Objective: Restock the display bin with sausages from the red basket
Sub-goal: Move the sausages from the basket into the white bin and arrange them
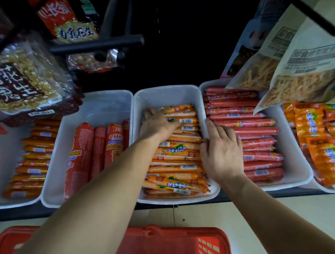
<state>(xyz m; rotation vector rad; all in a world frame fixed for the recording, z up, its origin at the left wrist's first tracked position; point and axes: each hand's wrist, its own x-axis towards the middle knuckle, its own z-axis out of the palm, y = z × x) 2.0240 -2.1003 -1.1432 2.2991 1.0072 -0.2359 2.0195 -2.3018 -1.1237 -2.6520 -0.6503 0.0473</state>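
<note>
A white display bin in the middle of the shelf holds several orange corn sausages stacked crosswise. My left hand lies palm down on the sausages at the back of the stack, fingers spread over them. My right hand rests flat on the bin's right rim, fingers straight and pointing away from me, thumb against the sausage ends. The red basket stands on the floor below the shelf at the bottom of the view; my left forearm hides part of it.
White bins flank the middle one: large red sausages on the left, thin red sausages on the right, orange packs far right, orange sausages far left. Snack bags hang from pegs above, low over the bins.
</note>
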